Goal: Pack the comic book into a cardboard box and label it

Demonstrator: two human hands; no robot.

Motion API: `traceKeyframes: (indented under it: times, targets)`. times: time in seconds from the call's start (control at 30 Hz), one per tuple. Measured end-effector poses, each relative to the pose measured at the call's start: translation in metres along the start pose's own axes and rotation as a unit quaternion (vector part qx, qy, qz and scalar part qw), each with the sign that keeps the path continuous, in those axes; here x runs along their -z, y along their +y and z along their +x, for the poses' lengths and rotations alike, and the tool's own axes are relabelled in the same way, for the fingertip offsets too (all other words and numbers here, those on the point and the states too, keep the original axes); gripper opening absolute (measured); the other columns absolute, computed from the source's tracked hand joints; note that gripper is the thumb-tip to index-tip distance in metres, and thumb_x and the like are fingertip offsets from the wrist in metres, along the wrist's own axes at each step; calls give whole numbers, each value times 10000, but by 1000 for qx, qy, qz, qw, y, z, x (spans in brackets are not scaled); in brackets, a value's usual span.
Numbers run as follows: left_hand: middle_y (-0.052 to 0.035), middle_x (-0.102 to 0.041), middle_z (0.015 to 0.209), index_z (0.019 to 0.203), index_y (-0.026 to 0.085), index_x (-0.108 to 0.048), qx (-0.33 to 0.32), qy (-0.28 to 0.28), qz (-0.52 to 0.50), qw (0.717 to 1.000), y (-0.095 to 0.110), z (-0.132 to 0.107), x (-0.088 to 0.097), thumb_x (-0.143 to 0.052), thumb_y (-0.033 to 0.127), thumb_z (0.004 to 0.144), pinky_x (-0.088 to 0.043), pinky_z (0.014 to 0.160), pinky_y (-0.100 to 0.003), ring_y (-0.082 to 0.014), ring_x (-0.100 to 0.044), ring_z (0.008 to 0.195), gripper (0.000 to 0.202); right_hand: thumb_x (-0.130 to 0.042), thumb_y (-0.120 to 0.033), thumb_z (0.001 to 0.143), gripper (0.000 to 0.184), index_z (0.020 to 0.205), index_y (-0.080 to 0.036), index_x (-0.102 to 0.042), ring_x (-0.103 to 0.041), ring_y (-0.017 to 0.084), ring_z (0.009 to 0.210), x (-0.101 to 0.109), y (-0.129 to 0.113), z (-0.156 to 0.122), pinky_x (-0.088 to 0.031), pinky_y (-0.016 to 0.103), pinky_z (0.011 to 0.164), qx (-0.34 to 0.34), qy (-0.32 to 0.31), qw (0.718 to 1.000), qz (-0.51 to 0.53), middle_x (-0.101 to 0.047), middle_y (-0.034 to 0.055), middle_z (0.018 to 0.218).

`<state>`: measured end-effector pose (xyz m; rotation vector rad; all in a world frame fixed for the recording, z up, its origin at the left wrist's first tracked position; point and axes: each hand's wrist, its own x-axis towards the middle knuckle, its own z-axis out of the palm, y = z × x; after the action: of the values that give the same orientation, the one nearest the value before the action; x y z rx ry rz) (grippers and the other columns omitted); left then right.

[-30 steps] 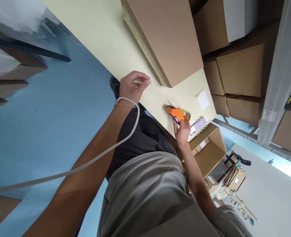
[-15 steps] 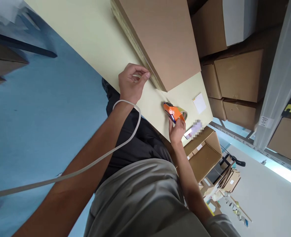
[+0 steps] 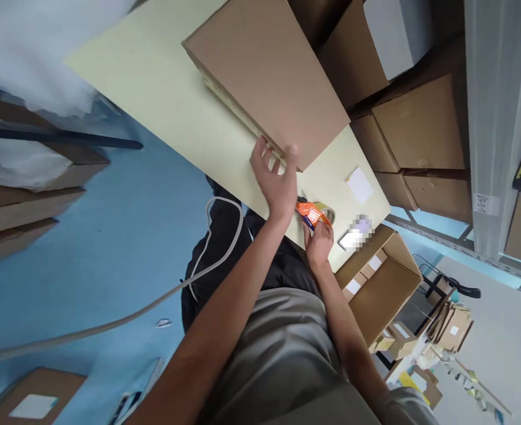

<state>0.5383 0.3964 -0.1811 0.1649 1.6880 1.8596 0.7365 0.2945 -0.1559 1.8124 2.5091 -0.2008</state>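
Note:
My right hand (image 3: 318,241) is closed around an orange tape dispenser (image 3: 310,212) loaded with a roll of tape (image 3: 326,212), low over the cream tabletop. Left of it, my left hand (image 3: 275,177) has its fingers apart at the near edge of a flat brown cardboard box (image 3: 269,77), close to the box's near right corner. The thumb, slightly blurred, reaches over the box top. Whether the fingertips press on the box side I cannot tell.
Beyond the dispenser, a white card (image 3: 359,185) and a phone (image 3: 351,238) lie on the table (image 3: 171,88). An open carton (image 3: 375,283) stands at its right end. Shelves with boxes (image 3: 419,130) line the far side. A pale cable (image 3: 154,313) hangs at left.
My left hand has moved right along the box edge toward the corner, its pinched fingers now spread. My right hand still holds the tape dispenser. The view has shifted.

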Motion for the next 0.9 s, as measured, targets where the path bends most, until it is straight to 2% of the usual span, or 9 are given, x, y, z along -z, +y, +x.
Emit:
traceKeyframes:
  times: [0.07, 0.13, 0.23, 0.37, 0.53, 0.63, 0.77, 0.83, 0.9]
  targets:
    - [-131, -427, 1799, 1708, 377, -455, -6, -26, 28, 999, 2, -6, -8, -852, 770, 946, -475, 1360, -507, -356, -441, 1714, 945, -632, -481, 1175, 357, 1068, -159, -740, -775, 288, 901, 3, -4, -2, -649, 467, 1046, 14, -5, 1000, -20, -789, 137, 898]
    - [-130, -377, 1846, 1760, 388, -406, -14, -63, 57, 996, 3, -1, -4, -859, 754, 946, -441, 1387, -509, -364, -383, 1752, 1001, -624, -463, 1184, 343, 1078, -160, -744, -775, 277, 893, 5, -9, -2, -636, 450, 1063, 21, -14, 999, -27, -795, 133, 899]
    - [-114, -408, 1858, 1780, 394, -409, -29, -156, 93, 983, 10, 21, 23, -819, 793, 955, -419, 1404, -506, -363, -383, 1760, 1004, -580, -466, 1203, 377, 1071, -158, -753, -773, 270, 882, 6, -21, 0, -612, 434, 1096, 40, -24, 999, -26, -796, 128, 881]
    - [-92, -485, 1838, 1787, 366, -437, -54, -284, 140, 947, 30, 54, 62, -757, 886, 936, -336, 1444, -504, -349, -354, 1779, 1047, -509, -517, 1218, 460, 1061, -162, -756, -760, 276, 870, 10, -42, 5, -587, 424, 1083, 71, -68, 995, 1, -788, 125, 858]
    - [-87, -461, 1863, 1797, 351, -431, -45, -358, 186, 914, 40, 73, 79, -776, 896, 908, -311, 1453, -491, -330, -376, 1770, 1098, -447, -503, 1234, 483, 1114, -136, -739, -758, 297, 938, 20, -52, 10, -554, 418, 1046, 74, -129, 989, 21, -802, 159, 926]
    - [-95, -461, 1863, 1822, 351, -387, -24, -373, 210, 903, 41, 76, 79, -789, 836, 941, -313, 1451, -503, -320, -380, 1769, 1083, -451, -490, 1234, 465, 1146, -124, -724, -751, 303, 941, 32, -38, 0, -539, 406, 1006, 47, -157, 986, 15, -811, 176, 958]
    - [-81, -430, 1882, 1834, 374, -369, -16, -376, 228, 898, 41, 77, 77, -787, 762, 984, -299, 1454, -512, -303, -352, 1781, 1023, -453, -459, 1233, 432, 1144, -124, -712, -730, 313, 920, 52, 10, -19, -528, 413, 972, 10, -163, 986, -17, -815, 195, 991]
    - [-70, -425, 1886, 1834, 391, -368, -16, -375, 231, 898, 40, 76, 76, -784, 738, 999, -291, 1456, -508, -291, -341, 1785, 995, -438, -461, 1231, 448, 1142, -118, -712, -720, 332, 923, 59, 36, -14, -535, 438, 972, 5, -154, 987, -37, -809, 208, 990]
    - [-76, -423, 1887, 1838, 394, -358, -16, -376, 229, 897, 39, 77, 75, -784, 740, 997, -296, 1453, -509, -289, -354, 1780, 1004, -403, -469, 1234, 486, 1188, -95, -710, -720, 347, 949, 60, 55, 8, -545, 464, 992, 7, -141, 989, -47, -806, 218, 1001]
